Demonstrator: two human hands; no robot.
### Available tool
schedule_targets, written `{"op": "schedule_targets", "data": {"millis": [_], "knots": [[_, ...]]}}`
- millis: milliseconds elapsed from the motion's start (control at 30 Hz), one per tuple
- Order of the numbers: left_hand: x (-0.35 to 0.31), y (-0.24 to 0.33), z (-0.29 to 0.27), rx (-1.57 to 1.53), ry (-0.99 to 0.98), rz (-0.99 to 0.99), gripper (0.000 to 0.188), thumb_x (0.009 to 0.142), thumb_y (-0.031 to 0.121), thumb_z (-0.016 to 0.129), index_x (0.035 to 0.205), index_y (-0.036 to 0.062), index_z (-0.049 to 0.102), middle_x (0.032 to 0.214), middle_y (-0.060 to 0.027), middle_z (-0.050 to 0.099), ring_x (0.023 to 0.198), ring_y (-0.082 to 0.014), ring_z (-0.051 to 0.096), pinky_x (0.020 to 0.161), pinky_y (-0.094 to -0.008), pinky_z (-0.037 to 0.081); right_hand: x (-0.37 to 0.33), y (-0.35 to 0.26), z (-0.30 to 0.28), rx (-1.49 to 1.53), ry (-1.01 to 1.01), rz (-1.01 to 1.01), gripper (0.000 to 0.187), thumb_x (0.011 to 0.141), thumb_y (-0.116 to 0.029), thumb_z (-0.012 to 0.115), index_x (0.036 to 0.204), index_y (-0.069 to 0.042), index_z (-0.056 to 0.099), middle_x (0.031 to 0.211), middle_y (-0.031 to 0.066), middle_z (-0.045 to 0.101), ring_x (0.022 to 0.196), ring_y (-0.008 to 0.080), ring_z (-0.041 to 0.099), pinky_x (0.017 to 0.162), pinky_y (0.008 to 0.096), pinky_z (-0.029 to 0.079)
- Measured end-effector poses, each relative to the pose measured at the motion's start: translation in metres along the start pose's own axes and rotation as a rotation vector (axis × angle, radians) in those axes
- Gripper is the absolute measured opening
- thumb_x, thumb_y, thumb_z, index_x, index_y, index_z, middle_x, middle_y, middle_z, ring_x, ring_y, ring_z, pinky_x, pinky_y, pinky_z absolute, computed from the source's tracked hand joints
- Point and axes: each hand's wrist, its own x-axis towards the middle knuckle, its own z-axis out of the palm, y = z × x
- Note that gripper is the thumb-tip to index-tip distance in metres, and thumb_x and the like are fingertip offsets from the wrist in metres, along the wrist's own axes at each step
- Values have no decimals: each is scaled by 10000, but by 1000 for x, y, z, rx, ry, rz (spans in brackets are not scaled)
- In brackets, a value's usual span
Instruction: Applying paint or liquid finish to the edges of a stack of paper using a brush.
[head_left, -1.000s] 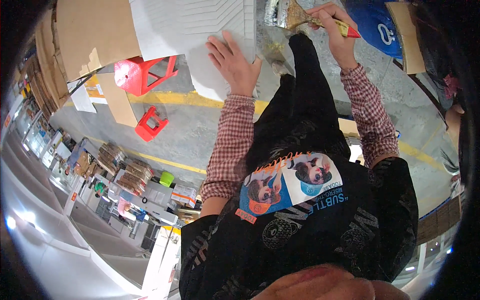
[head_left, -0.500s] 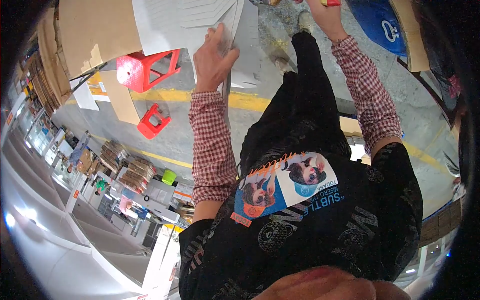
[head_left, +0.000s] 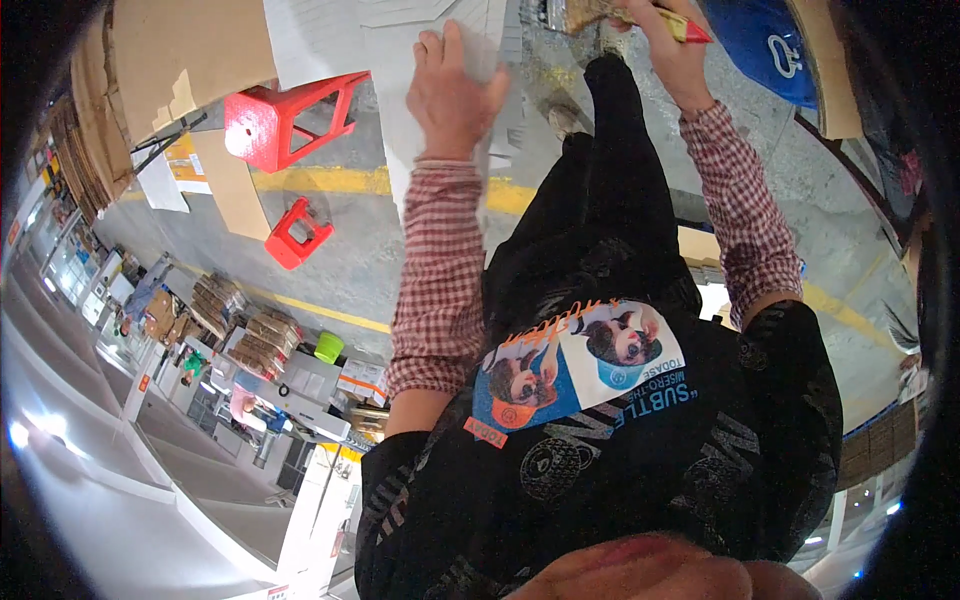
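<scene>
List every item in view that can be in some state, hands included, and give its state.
Left hand: open, fingers spread, on the white sheets
Right hand: closed around the brush handle
Brush: held, bristle end toward picture left
White sheets: overlapping
Brown cardboard: torn along its lower edge
Larger red stool: upright
Ceiling light: lit
Green bin: contents too small to tell

Left hand [head_left: 448, 98]: at the person's 12 o'clock, back up, fingers loosely extended, thumb out toward 1.
Left forearm [head_left: 438, 280]: pointing nearly at 12.
Right hand [head_left: 679, 64]: at 1 o'clock, fingers curled in a grip.
Right forearm [head_left: 743, 205]: angled between 11 and 12.
</scene>
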Motion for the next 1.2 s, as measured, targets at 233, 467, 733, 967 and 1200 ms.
{"op": "schedule_targets", "data": {"millis": [233, 467, 733, 967, 1200], "knots": [[-19, 17, 73, 95, 343, -186, 1088, 604, 417, 772, 1414, -5, 180, 1443, -326, 112, 1351, -471, 76, 1082, -556, 103, -44, -21, -4, 22, 170, 141, 239, 918, -192, 528, 752, -19, 531, 743, 56, 554, 683, 111, 538, 637, 276, 465], [-16, 4, 63, 149, 284, -55, 1026, 613, 362, 746, 1390, -42, 213, 1413, -354, 171, 1313, -515, 156, 1076, -544, 159, -43, -10, -6, -125, 141, -29, 249, 927, -197, 521, 753, -19, 533, 756, 49, 561, 688, 111, 534, 632, 269, 449], [-11, -18, 3, 91, 145, 123, 746, 661, 373, 636, 1282, -1, 461, 1251, -282, 478, 1044, -418, 549, 879, -400, 469, -31, -8, -5, 10, 66, -27, 233, 928, -194, 528, 770, -22, 536, 761, 44, 562, 683, 99, 528, 626, 256, 447], [-12, -32, -12, -114, -6, 119, 712, 733, 346, 618, 1319, -6, 419, 1230, -264, 513, 1153, -390, 497, 976, -387, 405, -13, 2, 5, 51, 22, -118, 217, 930, -177, 521, 776, -25, 540, 755, 32, 555, 658, 83, 510, 603, 243, 443], [-9, -33, -15, -161, -13, 139, 672, 722, 326, 631, 1272, -24, 466, 1141, -290, 556, 1025, -399, 571, 879, -412, 463, -9, 20, 6, -60, -106, -127, 208, 927, -167, 525, 776, -25, 538, 732, 23, 538, 639, 76, 502, 586, 235, 435]]}}
